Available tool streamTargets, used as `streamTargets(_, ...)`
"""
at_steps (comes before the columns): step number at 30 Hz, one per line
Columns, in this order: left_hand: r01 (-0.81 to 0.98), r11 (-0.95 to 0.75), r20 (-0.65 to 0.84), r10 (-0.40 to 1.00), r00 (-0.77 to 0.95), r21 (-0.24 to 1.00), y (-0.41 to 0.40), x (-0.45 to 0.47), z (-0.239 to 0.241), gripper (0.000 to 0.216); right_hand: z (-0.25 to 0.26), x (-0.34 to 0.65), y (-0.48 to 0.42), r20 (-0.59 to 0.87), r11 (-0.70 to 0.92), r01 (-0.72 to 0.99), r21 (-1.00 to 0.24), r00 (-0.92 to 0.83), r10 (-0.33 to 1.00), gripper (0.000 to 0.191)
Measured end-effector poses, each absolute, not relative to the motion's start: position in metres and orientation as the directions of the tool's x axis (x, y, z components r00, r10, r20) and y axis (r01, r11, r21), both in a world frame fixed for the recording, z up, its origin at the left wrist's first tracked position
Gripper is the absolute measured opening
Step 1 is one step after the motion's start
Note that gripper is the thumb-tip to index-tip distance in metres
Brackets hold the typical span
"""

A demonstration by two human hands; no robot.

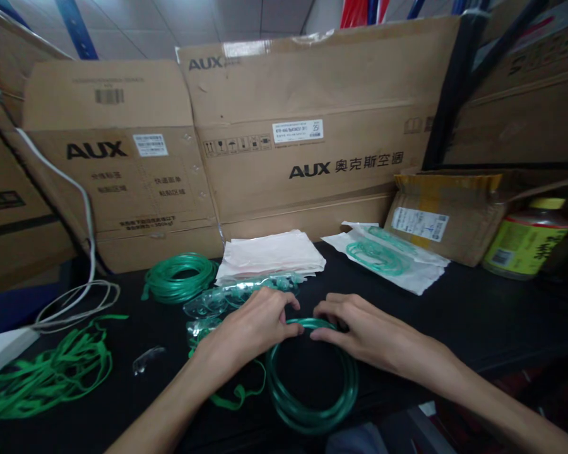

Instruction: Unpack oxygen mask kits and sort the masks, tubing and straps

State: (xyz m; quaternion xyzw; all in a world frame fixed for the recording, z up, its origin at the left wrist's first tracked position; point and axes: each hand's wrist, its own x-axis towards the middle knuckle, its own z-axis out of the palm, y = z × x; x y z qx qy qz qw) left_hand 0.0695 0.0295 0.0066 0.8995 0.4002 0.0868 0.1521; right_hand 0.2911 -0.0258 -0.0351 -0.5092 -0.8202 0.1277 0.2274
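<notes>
A coil of translucent green tubing (pixel 312 425) hangs in loops near the front of the black table, its top between my two hands. My left hand (pixel 262 321) is closed on the upper left of the loops, thumb along the tube and index finger curled above it. On the upper right, my right hand (pixel 355 321) has its fingers bent over the same coil, with the thumb below. Behind my left hand lie clear plastic masks in wrapping (pixel 241 293). Part of a thin green strap (pixel 239 397) shows below that wrist.
A second green tubing coil (pixel 180 277) sits at the back left, beside a stack of white sheets (pixel 269 255). White pouches with green tubing (pixel 383 255) lie back right. Green straps (pixel 52 372) are heaped left. Cardboard boxes (pixel 312 94) wall the back; a yellow-labelled bottle (pixel 525 239) stands right.
</notes>
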Motion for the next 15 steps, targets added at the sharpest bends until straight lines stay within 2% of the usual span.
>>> streamTargets(9, 0.635, -0.702, 0.053, 0.683, 0.728, 0.322, 0.035, 0.071, -0.003, 0.013, -0.023, 0.272, -0.038, 0.248, 0.505, 0.825, -0.254, -0.449, 0.859, 0.017)
streamTargets(15, 0.657, -0.703, 0.087, 0.698, 0.711, 0.275, 0.03, 0.07, 0.0, 0.009, -0.022, 0.265, -0.036, 0.327, 0.532, 0.842, -0.087, -0.481, 0.814, 0.015)
